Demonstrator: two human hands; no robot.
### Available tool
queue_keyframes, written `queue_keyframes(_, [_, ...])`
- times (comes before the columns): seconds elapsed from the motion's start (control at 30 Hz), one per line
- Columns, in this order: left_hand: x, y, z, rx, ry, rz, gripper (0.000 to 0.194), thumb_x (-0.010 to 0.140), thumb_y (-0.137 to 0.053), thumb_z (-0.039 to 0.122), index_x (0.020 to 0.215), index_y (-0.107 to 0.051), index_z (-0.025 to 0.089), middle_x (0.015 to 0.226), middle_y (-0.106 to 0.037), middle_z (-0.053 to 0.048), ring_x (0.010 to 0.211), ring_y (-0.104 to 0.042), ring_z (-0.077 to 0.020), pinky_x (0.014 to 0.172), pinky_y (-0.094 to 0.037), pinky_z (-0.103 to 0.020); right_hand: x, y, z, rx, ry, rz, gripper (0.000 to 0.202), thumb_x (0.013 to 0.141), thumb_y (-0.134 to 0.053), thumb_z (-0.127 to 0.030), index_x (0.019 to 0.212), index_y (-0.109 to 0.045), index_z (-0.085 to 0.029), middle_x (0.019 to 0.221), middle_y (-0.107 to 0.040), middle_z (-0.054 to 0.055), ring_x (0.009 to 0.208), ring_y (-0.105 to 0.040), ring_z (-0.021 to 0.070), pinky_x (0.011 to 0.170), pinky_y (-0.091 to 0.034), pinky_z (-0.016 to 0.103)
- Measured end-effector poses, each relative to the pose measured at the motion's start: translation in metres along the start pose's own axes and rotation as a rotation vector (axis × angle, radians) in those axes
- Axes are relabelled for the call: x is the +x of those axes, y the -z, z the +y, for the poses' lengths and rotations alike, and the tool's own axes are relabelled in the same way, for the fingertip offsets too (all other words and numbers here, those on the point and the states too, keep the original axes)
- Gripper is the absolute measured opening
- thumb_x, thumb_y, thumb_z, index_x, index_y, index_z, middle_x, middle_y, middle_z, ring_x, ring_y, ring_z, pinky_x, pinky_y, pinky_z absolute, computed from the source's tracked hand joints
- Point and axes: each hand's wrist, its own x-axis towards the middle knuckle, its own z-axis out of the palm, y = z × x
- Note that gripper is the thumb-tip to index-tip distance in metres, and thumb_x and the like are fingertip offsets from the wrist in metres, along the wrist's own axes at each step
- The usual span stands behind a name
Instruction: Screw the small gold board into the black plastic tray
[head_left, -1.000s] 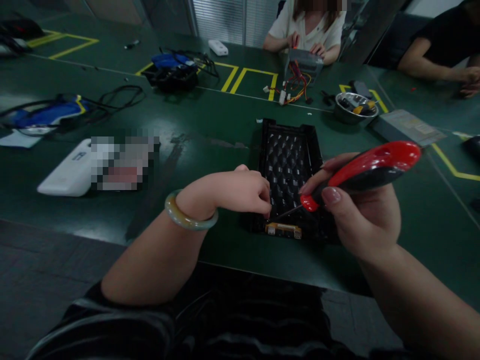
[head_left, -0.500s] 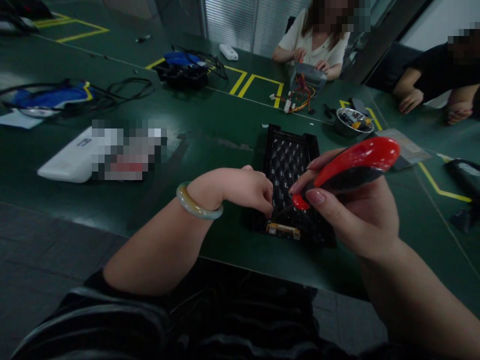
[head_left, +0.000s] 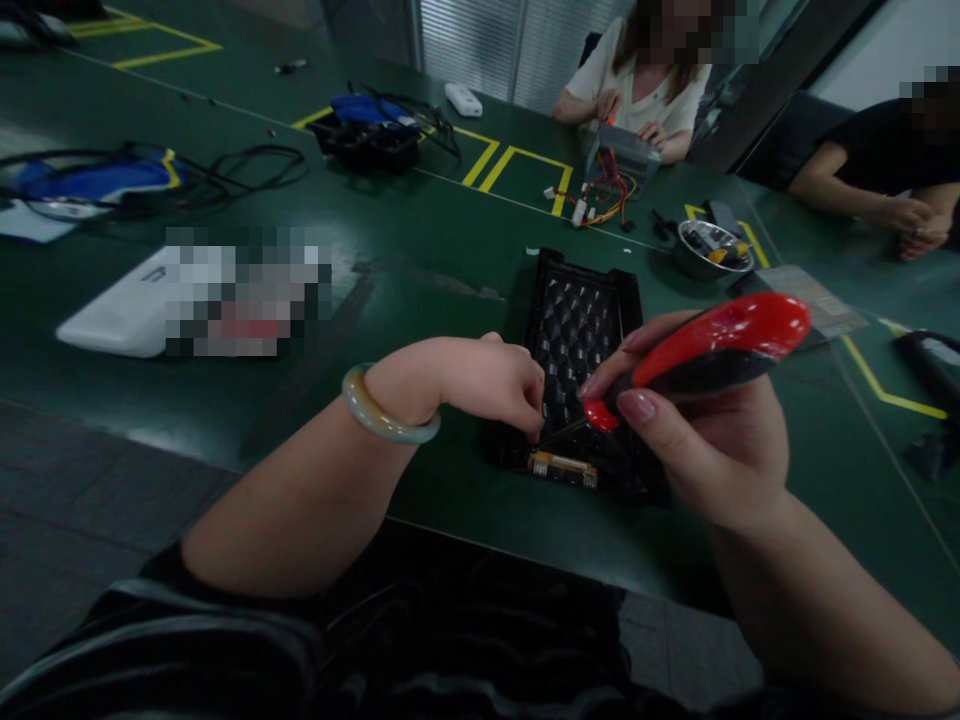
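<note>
My right hand [head_left: 739, 440] is wrapped round a red and black screwdriver [head_left: 735, 335], its handle tilted up to the right and its thin shaft pointing down-left. Under both hands lies a black plastic casing [head_left: 574, 310] with rows of raised, shiny shapes inside. A small orange-brown circuit board [head_left: 561, 468] sits at its near end, close to the screwdriver's tip. My left hand [head_left: 491, 382], with a jade-like bangle [head_left: 386, 415] at the wrist, has its fingers pinched together at the casing's left side, near that tip. Whatever they may grip is hidden.
A white flat case [head_left: 124, 305] lies at left beside a blurred-out item. Blue bundles with black cables [head_left: 97, 180] lie farther back. A metal bowl [head_left: 712, 262] of parts stands right. Across the table, a person handles a grey box [head_left: 622, 160] with coloured wires; another sits at right.
Both hands stay at the casing's near end, and the screwdriver handle has shifted slightly right and down in view. The person at far right has brought their hands together.
</note>
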Motion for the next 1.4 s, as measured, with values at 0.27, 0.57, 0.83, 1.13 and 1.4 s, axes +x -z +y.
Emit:
queue_keyframes(0.27, [-0.001, -0.001, -0.002, 0.007, -0.020, 0.012, 0.022, 0.084, -0.062, 0.037, 0.081, -0.079, 0.024, 0.083, -0.074, 0.001, 0.079, -0.060, -0.0143, 0.077, -0.038, -0.026, -0.002, 0.000, 0.008, 0.003, -0.014, -0.007, 0.035, 0.081, -0.075, -0.035, 0.110, -0.058, -0.027, 0.093, -0.068, 0.002, 0.084, -0.066, 0.0209, 0.080, -0.058, 0.039])
queue_keyframes(0.57, [-0.001, 0.003, 0.003, -0.010, 0.016, -0.037, 0.025, 0.088, -0.058, 0.037, 0.086, -0.078, 0.023, 0.081, -0.074, 0.001, 0.078, -0.060, -0.0141, 0.073, -0.037, -0.024, -0.007, 0.002, -0.003, -0.072, -0.015, -0.091, 0.037, 0.090, -0.063, -0.037, 0.124, -0.054, -0.028, 0.102, -0.066, 0.006, 0.090, -0.065, 0.0236, 0.079, -0.059, 0.041])
queue_keyframes(0.83, [-0.002, 0.001, -0.002, -0.026, -0.066, 0.010, 0.025, 0.086, -0.060, 0.038, 0.079, -0.078, 0.021, 0.089, -0.074, 0.000, 0.077, -0.059, -0.0137, 0.067, -0.036, -0.025, -0.005, 0.004, 0.004, -0.128, 0.010, -0.021, 0.056, 0.076, -0.081, -0.030, 0.126, -0.055, -0.030, 0.106, -0.066, 0.004, 0.092, -0.066, 0.0236, 0.087, -0.059, 0.043])
queue_keyframes(1.13, [-0.001, 0.002, 0.003, -0.025, -0.017, -0.005, 0.022, 0.085, -0.062, 0.035, 0.079, -0.078, 0.020, 0.081, -0.072, 0.001, 0.075, -0.058, -0.0130, 0.072, -0.036, -0.026, -0.005, 0.002, -0.013, -0.062, -0.081, -0.036, 0.062, 0.089, -0.068, -0.033, 0.144, -0.040, -0.028, 0.114, -0.066, 0.007, 0.099, -0.067, 0.0246, 0.089, -0.059, 0.043])
queue_keyframes(1.4, [-0.002, 0.002, 0.003, -0.012, -0.019, -0.007, 0.021, 0.086, -0.062, 0.033, 0.082, -0.079, 0.023, 0.081, -0.073, 0.001, 0.078, -0.058, -0.0143, 0.079, -0.035, -0.028, -0.004, 0.005, -0.015, -0.066, -0.093, -0.055, 0.059, 0.088, -0.067, -0.039, 0.141, -0.044, -0.028, 0.116, -0.065, 0.007, 0.099, -0.067, 0.0249, 0.089, -0.059, 0.043])
